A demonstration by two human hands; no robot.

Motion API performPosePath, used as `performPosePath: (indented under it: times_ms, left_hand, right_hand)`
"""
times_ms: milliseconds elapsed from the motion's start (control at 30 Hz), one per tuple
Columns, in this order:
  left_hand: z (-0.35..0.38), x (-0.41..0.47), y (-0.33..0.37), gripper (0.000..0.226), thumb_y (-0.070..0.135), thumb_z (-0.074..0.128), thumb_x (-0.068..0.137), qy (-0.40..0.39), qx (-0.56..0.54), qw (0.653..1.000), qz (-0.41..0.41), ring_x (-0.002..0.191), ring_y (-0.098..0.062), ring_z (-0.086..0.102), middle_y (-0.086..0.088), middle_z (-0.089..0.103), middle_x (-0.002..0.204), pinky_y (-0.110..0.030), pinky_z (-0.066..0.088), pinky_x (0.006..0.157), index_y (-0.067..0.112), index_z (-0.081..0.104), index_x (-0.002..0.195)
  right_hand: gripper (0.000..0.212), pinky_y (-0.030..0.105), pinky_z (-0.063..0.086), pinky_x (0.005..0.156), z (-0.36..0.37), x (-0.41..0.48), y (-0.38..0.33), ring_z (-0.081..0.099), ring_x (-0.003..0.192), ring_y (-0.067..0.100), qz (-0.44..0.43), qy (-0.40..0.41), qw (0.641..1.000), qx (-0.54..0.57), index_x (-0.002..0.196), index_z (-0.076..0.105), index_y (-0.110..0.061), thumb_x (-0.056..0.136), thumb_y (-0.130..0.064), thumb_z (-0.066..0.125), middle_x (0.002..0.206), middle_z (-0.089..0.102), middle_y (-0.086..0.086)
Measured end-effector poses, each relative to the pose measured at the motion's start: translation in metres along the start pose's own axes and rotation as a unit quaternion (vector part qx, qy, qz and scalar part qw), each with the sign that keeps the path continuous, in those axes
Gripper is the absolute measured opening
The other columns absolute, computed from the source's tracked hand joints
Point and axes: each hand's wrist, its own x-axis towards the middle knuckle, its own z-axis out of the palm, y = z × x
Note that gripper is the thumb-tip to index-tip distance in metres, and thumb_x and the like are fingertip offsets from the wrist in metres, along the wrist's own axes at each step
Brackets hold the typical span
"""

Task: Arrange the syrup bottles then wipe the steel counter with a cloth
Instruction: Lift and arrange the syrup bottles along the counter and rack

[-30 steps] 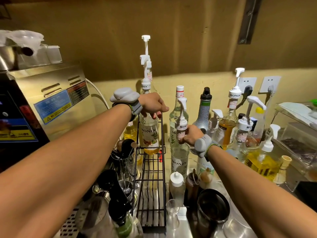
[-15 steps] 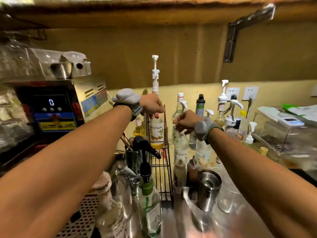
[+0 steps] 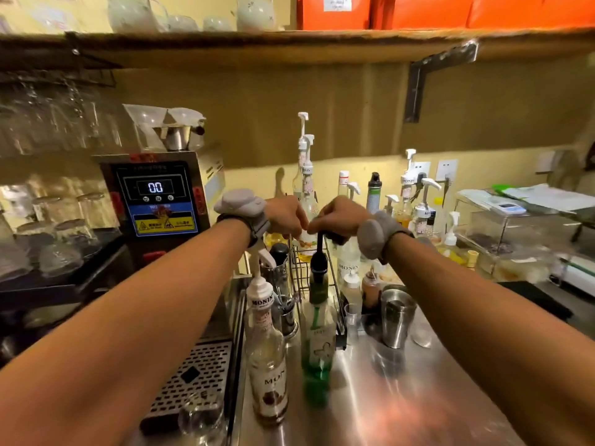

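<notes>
My left hand (image 3: 286, 217) curls its fingers round the tall pale syrup bottle (image 3: 306, 188) with a white pump, which stands at the back of the black wire rack (image 3: 297, 268). My right hand (image 3: 338, 217) is right beside it, fingertips almost touching, and grips the black pump head of the green syrup bottle (image 3: 317, 349) on the steel counter (image 3: 402, 397). A brown Monin bottle (image 3: 269, 365) with a white pump stands left of the green one. A clear Monin bottle (image 3: 347, 265) is partly hidden under my right wrist. No cloth is in view.
Several more pump bottles (image 3: 418, 214) crowd the back wall. A steel shaker cup (image 3: 397, 317), small squeeze bottles and a plastic cup stand right of the rack. A machine with a display (image 3: 157, 194), a perforated drip tray (image 3: 196, 375) and a glass (image 3: 201, 416) lie left. Clear boxes (image 3: 508, 239) stand at right.
The view has tilted up and pulled back. My right hand left the clear bottle's pump and moved left onto the green bottle's black pump. My left hand stayed on the rack bottle.
</notes>
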Motion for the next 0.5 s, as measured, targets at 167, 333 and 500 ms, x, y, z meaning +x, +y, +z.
performPosePath:
  times_ms: [167, 333, 500]
  left_hand:
    - [-0.009, -0.009, 0.009, 0.036, 0.027, 0.066, 0.087, 0.009, -0.069, 0.995, 0.065, 0.078, -0.011, 0.061, -0.004, 0.067, 0.105, -0.022, 0.045, 0.06, 0.016, 0.062, 0.121]
    - [-0.018, -0.005, 0.012, 0.025, 0.021, 0.06, 0.092, 0.067, -0.074, 0.99, 0.099, 0.075, -0.015, 0.059, -0.005, 0.064, 0.099, -0.023, 0.046, 0.061, 0.009, 0.063, 0.114]
    - [-0.038, 0.01, 0.008, 0.023, 0.018, 0.055, 0.095, 0.132, -0.143, 0.975, 0.104, 0.083, -0.017, 0.059, -0.009, 0.064, 0.102, -0.023, 0.047, 0.063, 0.006, 0.063, 0.113]
  right_hand:
    - [0.03, 0.024, 0.043, 0.045, -0.032, -0.01, -0.049, 0.047, 0.041, 0.014, -0.025, 0.14, 0.981, 0.131, 0.063, 0.061, -0.006, 0.074, -0.028, 0.079, 0.054, 0.055, 0.004]
    - [0.044, 0.028, 0.048, 0.051, -0.032, 0.0, -0.05, 0.051, 0.047, 0.018, -0.031, 0.195, 0.957, 0.211, 0.086, 0.064, 0.004, 0.087, -0.039, 0.062, 0.061, 0.056, 0.008]
    - [0.026, 0.036, 0.055, 0.066, -0.018, 0.025, -0.01, 0.062, 0.073, 0.021, 0.016, 0.098, 0.986, 0.13, 0.111, 0.062, -0.004, 0.091, -0.019, 0.055, 0.088, 0.065, 0.006]
